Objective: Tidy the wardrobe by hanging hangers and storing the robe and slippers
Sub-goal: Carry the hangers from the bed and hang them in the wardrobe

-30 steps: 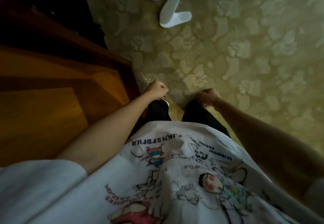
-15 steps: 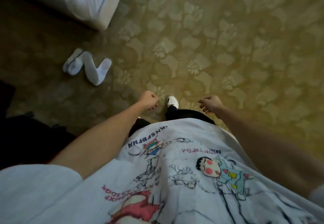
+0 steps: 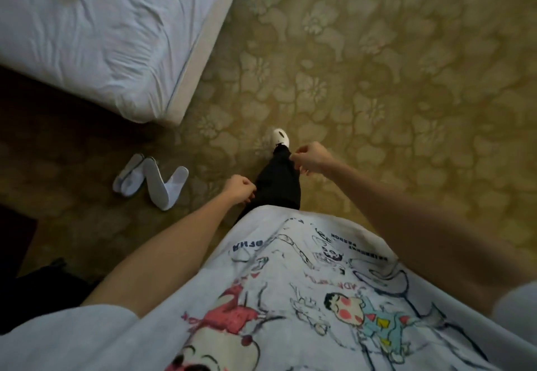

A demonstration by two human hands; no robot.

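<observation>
Nearest the camera, at 6 o'clock, a white T-shirt [image 3: 290, 298] printed with cartoon figures fills the bottom of the view, with both bare forearms reaching forward past it. The left hand [image 3: 239, 189] is curled into a loose fist with nothing in it, hanging just beside a black trouser leg [image 3: 277, 184] near the middle of the view. The right hand [image 3: 312, 158] is a little farther out, toward 1 o'clock from the left one, fingers bent inward and narrow, also holding nothing visible. Beyond the trouser leg, at 12 o'clock from it, a white shoe [image 3: 281, 137] is planted on the patterned olive-gold carpet [image 3: 392, 80]. The pair of white slippers [image 3: 151, 186] lies on the carpet at about 9 o'clock from the left hand, well apart from it, one slipper partly overlapping the other's end and the second angled away. Farther off, at 10 to 11 o'clock, the corner of a bed [image 3: 96, 36] with a rumpled white sheet takes up the upper left, and a tan object at its far edge is too cut off to identify.
</observation>
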